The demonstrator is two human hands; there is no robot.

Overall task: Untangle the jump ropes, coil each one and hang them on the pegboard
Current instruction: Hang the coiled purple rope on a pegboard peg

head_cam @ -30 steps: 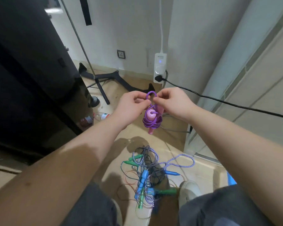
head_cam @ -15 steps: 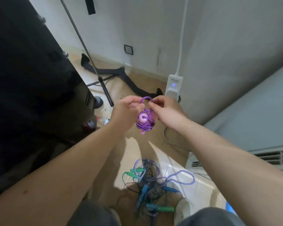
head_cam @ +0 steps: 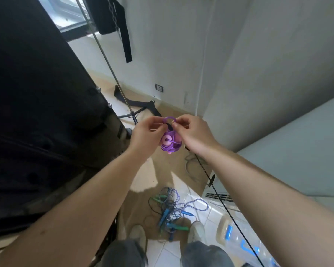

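Note:
A purple jump rope [head_cam: 170, 142] with pink handles is wound into a tight bundle, held up in front of me. My left hand [head_cam: 145, 135] and my right hand [head_cam: 191, 134] each pinch one side of a small purple loop that sticks up from the top of the bundle. Down on the floor between my shoes lies a tangle of jump ropes [head_cam: 172, 211] with blue and green handles and a purple-and-white braided cord. No pegboard can be made out in the view.
A large black panel [head_cam: 37, 116] fills the left side. A metal stand pole [head_cam: 108, 62] rises behind my hands, its black legs on the floor. A black cable [head_cam: 220, 199] runs across the floor at right, beside a grey unit [head_cam: 289, 151] and a clear bag [head_cam: 239, 237].
My view has tilted upward and both hands have lifted the purple bundle higher, away from the floor tangle. The grip on the small loop is unchanged.

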